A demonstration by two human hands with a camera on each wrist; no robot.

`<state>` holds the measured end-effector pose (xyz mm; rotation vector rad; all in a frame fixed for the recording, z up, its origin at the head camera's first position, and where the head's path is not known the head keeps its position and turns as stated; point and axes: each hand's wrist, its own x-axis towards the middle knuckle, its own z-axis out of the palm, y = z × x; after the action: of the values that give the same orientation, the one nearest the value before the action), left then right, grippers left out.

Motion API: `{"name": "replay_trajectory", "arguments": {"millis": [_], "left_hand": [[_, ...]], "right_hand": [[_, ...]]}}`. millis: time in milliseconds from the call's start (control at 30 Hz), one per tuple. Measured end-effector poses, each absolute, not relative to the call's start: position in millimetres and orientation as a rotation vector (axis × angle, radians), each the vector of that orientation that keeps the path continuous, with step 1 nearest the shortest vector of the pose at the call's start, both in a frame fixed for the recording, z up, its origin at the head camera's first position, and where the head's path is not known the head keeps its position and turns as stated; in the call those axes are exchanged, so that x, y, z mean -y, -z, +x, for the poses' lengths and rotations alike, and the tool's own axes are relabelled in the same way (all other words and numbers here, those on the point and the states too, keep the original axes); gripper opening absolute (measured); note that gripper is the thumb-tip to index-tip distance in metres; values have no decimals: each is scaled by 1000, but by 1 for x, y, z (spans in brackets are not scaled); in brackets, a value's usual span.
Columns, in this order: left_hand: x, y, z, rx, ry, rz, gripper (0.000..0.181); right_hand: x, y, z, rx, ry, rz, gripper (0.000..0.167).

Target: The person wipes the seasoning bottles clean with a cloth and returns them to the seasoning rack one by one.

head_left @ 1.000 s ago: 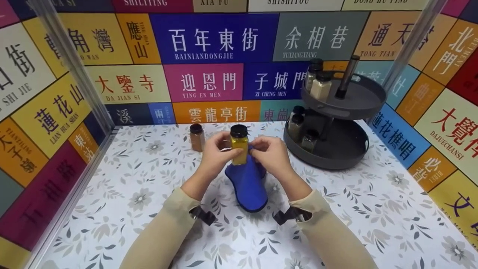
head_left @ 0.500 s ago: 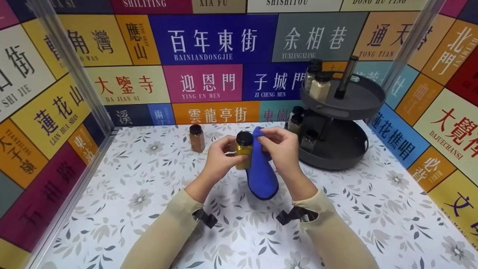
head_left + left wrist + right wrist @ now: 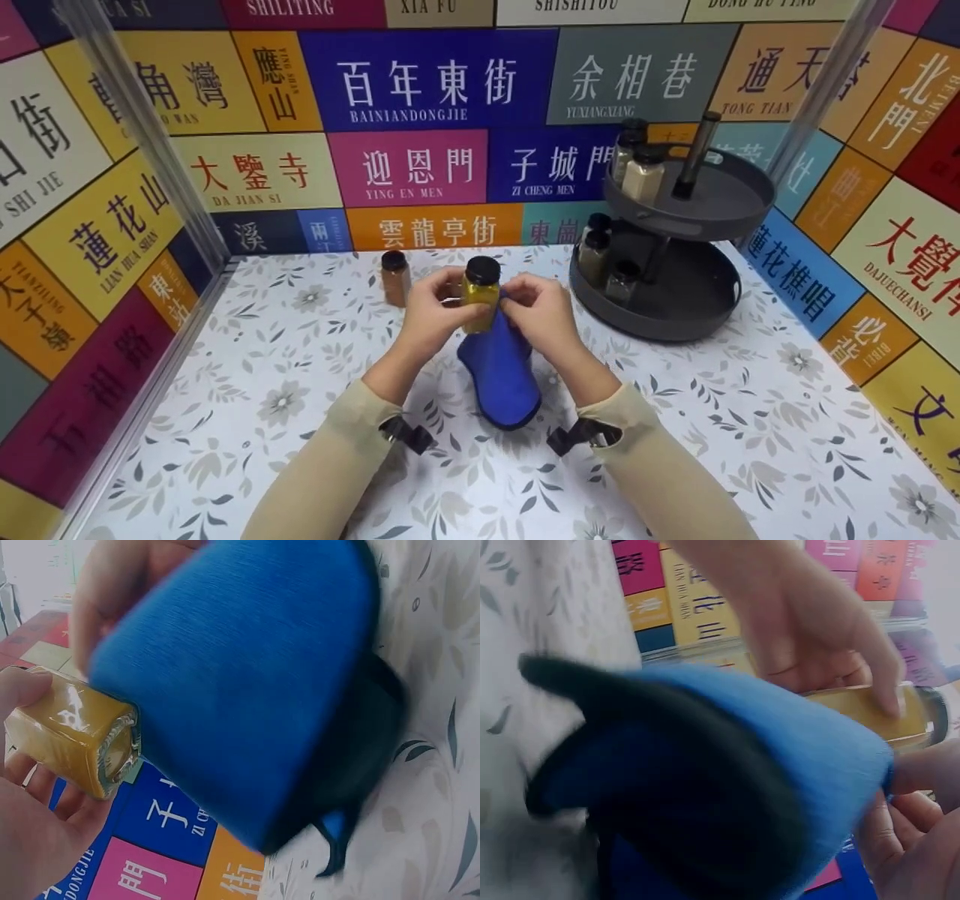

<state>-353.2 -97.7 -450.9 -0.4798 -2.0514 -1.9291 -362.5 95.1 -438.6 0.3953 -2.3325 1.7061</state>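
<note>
In the head view my left hand grips a square glass jar with a black lid and yellow contents, thumb across its front. The jar is held upright above the table. My right hand pinches the top of a blue cloth with dark edging, right beside the jar. The cloth hangs down from those fingers and flares toward its lower end. In the left wrist view the cloth lies close against the base end of the jar. The right wrist view shows the cloth's dark underside, blurred.
A jar of brown contents with a black lid stands behind my left hand. On the right, a two-tier dark grey turntable rack carries several lidded jars. Sign-covered panels enclose the flower-patterned table.
Half a second ago the right hand and cloth swung up and right, and the jar tilted; now both hands are back near where they were one second ago, with the jar upright.
</note>
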Motion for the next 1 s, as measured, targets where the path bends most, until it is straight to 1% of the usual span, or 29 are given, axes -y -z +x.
{"name": "replay_trajectory", "arguments": {"millis": [233, 433, 800, 1000], "left_hand": [[97, 451, -353, 2038, 1937, -491, 46], [93, 454, -354, 2061, 1983, -481, 45], [86, 459, -357, 2097, 2012, -499, 45], [85, 467, -358, 2115, 2031, -451, 43]], "right_hand": [[-96, 442, -364, 2444, -1679, 347, 12], [-99, 432, -361, 2285, -1800, 309, 14], [-114, 408, -355, 1957, -2010, 373, 16], [-113, 415, -359, 1980, -2007, 366, 17]]}}
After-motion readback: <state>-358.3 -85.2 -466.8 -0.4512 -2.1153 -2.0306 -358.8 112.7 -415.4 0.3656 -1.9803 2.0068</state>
